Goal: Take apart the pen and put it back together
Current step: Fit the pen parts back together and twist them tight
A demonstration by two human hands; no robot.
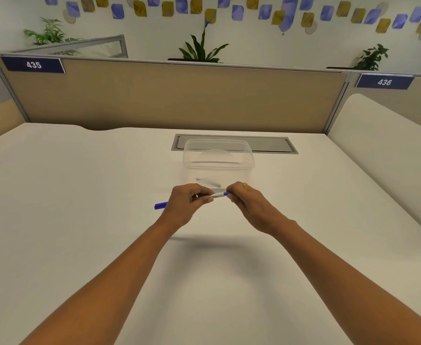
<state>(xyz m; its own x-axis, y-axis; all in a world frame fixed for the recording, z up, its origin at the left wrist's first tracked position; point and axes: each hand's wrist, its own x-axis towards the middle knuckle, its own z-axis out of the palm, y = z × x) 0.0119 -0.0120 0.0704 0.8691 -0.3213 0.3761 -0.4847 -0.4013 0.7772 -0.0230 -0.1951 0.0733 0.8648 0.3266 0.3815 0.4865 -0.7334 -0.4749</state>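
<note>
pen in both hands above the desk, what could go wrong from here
The right hand pinches the pen by its blue end while the left hand grips the barrel; a pulled part could slip and roll across the desk. A jerk could knock the clear container just behind.

A pen (218,195) of smooth plastic, white along the barrel and glossy blue at both ends. The surface (80,195) is matt, smooth and off-white. Near its far edge, a box (219,155) of clear, faintly glossy plastic and a flat grey panel (274,144) with a dull metal look. The partition (179,95) appears to be beige woven cloth, framed in satin grey metal. A ring (245,184) shines gold.
</note>
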